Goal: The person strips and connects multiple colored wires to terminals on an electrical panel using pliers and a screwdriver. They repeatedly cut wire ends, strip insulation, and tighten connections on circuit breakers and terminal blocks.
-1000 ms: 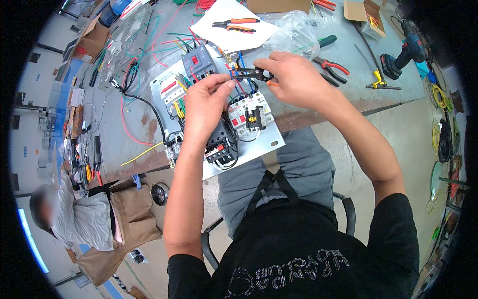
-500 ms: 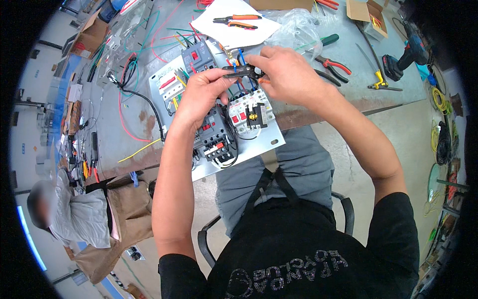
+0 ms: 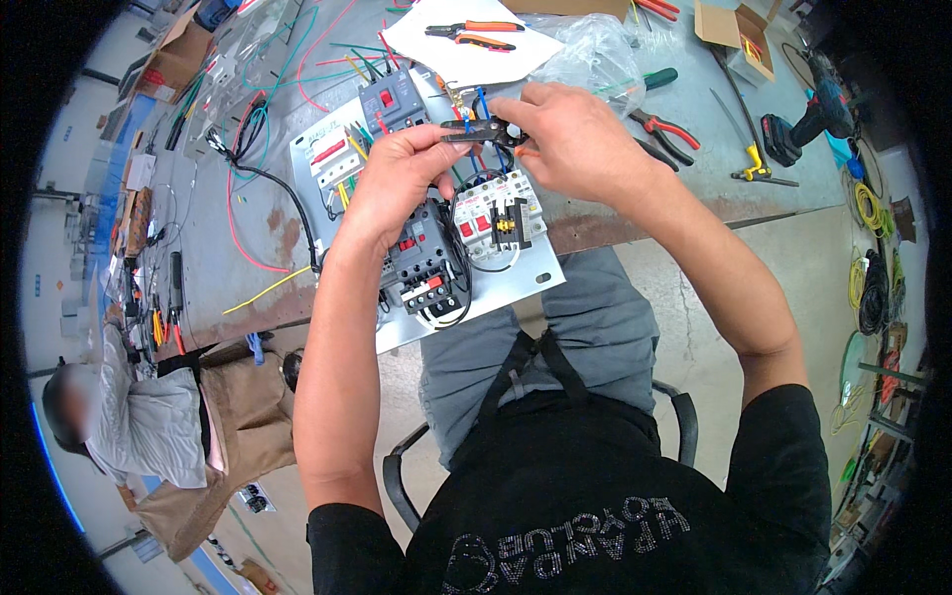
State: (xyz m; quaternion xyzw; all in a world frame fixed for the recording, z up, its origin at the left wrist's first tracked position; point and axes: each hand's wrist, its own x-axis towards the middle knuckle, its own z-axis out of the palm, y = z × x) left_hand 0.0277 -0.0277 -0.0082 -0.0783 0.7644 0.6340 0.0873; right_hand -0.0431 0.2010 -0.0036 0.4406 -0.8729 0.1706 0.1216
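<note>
My right hand (image 3: 583, 144) is closed around black wire strippers (image 3: 484, 131) with an orange-marked handle, their jaws pointing left. A blue wire (image 3: 482, 99) rises beside the jaws. My left hand (image 3: 405, 178) pinches at the tip of the jaws; what lies between its fingertips is hidden. Both hands are above a metal mounting plate (image 3: 540, 281) that juts over the table edge. It carries a grey circuit breaker (image 3: 389, 100), a contactor (image 3: 421, 253) partly under my left hand, and white breakers with red switches (image 3: 476, 226).
Orange-handled strippers (image 3: 476, 35) rest on white paper (image 3: 416, 30) at the back. Red-handled pliers (image 3: 662, 137), a screwdriver (image 3: 659, 77) and a cordless drill (image 3: 808, 114) are at the right. Loose wires (image 3: 248, 198) spread over the left. Another person (image 3: 149, 416) is at the lower left.
The whole view has shifted slightly. Both hands keep the same grip, with the strippers still between them over the plate.
</note>
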